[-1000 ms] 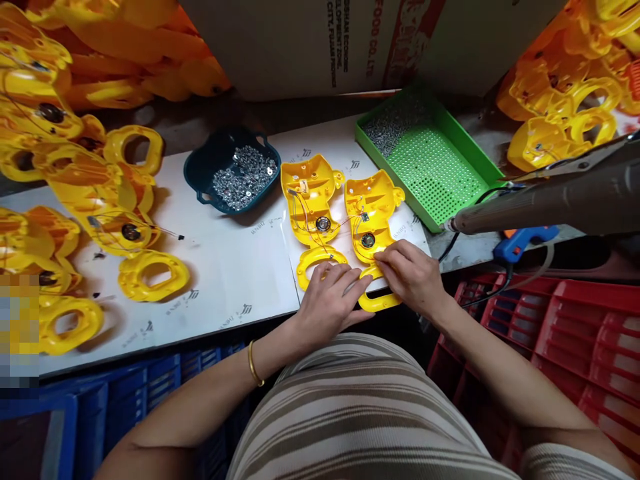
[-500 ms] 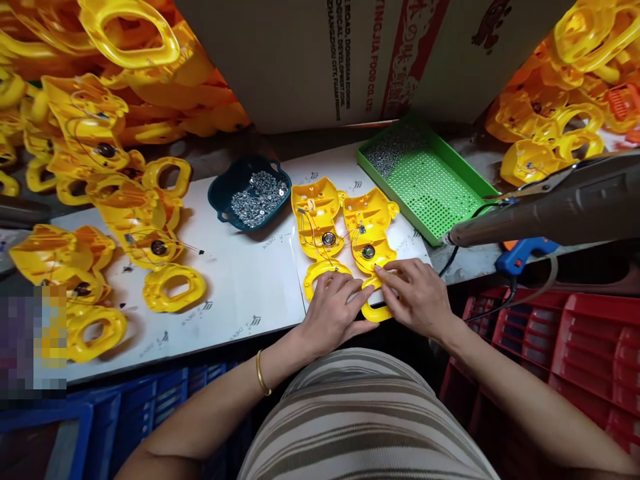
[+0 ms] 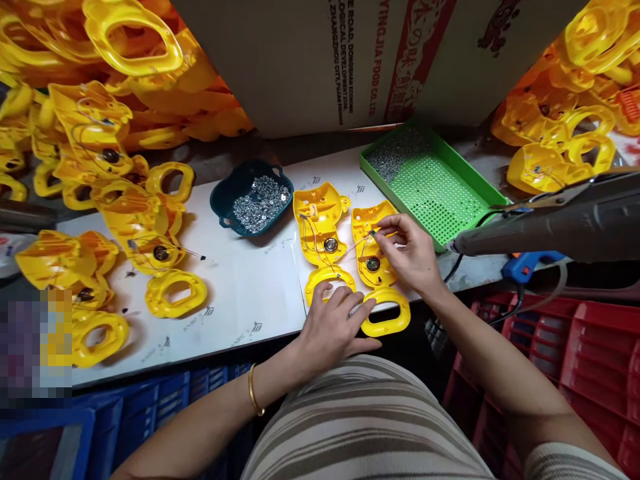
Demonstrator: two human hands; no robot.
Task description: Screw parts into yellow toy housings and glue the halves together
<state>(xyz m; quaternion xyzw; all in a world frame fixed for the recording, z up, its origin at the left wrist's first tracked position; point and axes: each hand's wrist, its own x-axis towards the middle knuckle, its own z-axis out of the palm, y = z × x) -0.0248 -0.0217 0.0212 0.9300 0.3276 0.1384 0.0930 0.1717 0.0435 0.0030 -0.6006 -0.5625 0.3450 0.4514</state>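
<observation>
Two yellow plastic shell halves lie side by side in front of me, insides up. The left shell [image 3: 320, 207] has wires and a round speaker [image 3: 331, 245], with a ring-shaped handle at its lower end. In the right shell [image 3: 362, 219] sits another speaker [image 3: 373, 264], above its own ring-shaped handle [image 3: 386, 328]. My right hand [image 3: 413, 257] pinches a small dark circuit board [image 3: 372, 233] with wires over the right shell. My left hand [image 3: 333, 323] lies across the handle ends, fingers apart, its index fingertip at the right handle.
A dark teal basket [image 3: 225, 200] of metal screws and a green perforated tray [image 3: 475, 180] with small screws stand behind. More yellow shells [image 3: 145, 220] lie leftward. A grey tool arm [image 3: 550, 217] and blue glue gun [image 3: 525, 267] are at right. A carton [image 3: 300, 67] stands behind.
My right hand has moved up from the right handle to the circuit board and pinches it. The right shell has shifted slightly down and away from the left one.
</observation>
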